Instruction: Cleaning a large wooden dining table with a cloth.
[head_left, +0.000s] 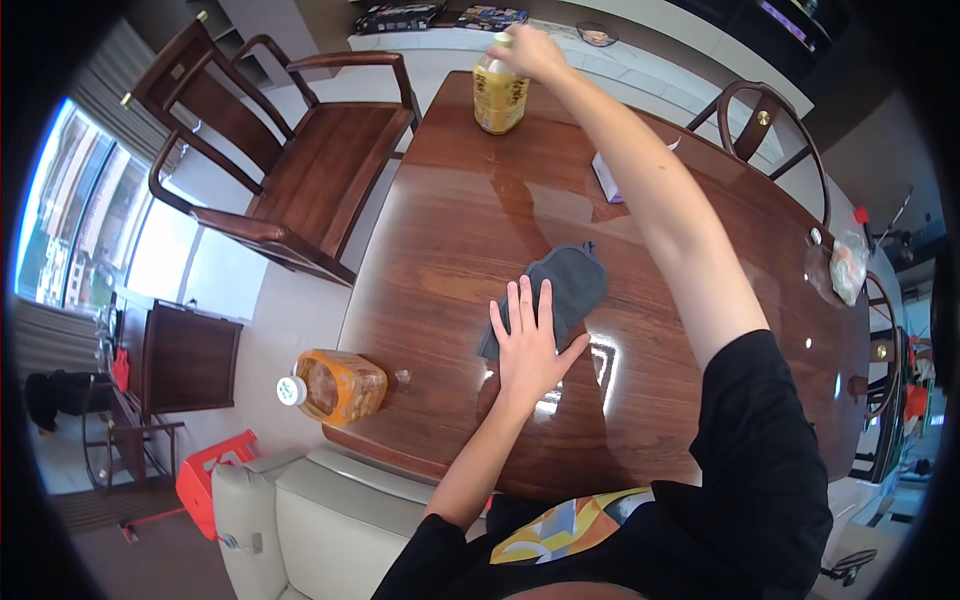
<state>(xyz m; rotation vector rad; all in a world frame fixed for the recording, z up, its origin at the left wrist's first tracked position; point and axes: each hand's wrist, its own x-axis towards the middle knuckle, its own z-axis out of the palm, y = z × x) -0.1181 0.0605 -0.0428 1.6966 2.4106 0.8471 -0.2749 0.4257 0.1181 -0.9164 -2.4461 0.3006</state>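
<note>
My left hand (529, 349) lies with fingers spread on a dark grey cloth (574, 281), its thumb off the cloth over the glossy wooden table (442, 240). At the table's far edge, my right hand (525, 51) grips the top of a large bottle with a yellow label (499, 97) by its light green cap. The bottle is upright, its base seemingly at table level. An orange bottle with a white cap (345, 386) stands at the near left corner. Behind my right arm, a tissue box (609, 178) is partly hidden.
A wooden armchair (330, 165) stands left of the table, another (772, 127) beyond its far side. A clear plastic bag (847, 266) lies at the right end. A pale padded seat (337, 517) and a red plastic stool (199, 487) are near the lower left.
</note>
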